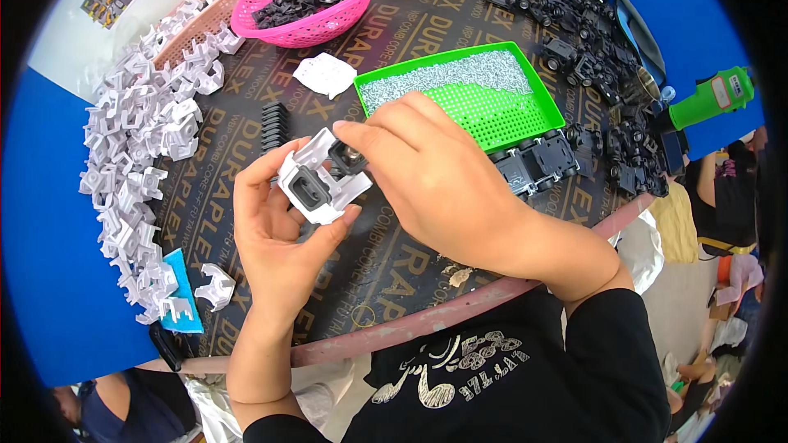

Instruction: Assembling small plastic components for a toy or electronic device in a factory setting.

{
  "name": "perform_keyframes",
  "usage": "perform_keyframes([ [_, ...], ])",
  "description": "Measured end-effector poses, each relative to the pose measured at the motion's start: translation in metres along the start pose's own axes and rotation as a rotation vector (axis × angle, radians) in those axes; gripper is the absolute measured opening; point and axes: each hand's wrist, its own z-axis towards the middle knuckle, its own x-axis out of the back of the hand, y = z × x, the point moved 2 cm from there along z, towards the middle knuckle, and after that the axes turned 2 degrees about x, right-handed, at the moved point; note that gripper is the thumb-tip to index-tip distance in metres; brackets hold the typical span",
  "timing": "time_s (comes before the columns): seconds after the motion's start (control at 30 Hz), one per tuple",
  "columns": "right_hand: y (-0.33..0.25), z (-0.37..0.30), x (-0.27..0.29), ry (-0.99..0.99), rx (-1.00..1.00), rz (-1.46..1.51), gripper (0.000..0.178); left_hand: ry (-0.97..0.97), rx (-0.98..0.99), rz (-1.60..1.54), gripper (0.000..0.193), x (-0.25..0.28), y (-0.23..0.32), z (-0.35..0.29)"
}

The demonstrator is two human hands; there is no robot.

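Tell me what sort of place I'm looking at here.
Likely an assembly workshop. White parts lie heaped along the left of the table, small silvery pieces fill part of a green tray, and many black wheeled units crowd the right side.

The left grip (283,254), a bare hand, holds a white plastic housing (327,212) above the counter (394,271), while the right grip (427,172) pinches a small black part (348,157) at its upper side. Beyond is a green perforated tray (488,117), where small silvery pieces (468,72) lie mostly along the far side. Many white housings (139,156) are heaped at left; a pink basket (312,34) contains black parts (304,0). At right there is a green power tool (712,100).
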Motion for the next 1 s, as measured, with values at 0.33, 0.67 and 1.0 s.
perform_keyframes([
  [0.33,0.0,0.001,0.002,0.115,-0.006,0.006,0.037,0.02,-0.008,-0.036,0.072,-0.002,0.0,-0.003],
  [0.67,-0.003,0.002,0.002,-0.017,0.046,0.142,0.057,0.053,0.015,-0.074,0.074,0.0,0.001,0.0],
  [1.0,0.025,0.013,0.041,-0.462,-0.126,0.563,0.064,-0.065,0.265,-0.348,0.078,0.002,-0.008,-0.004],
])
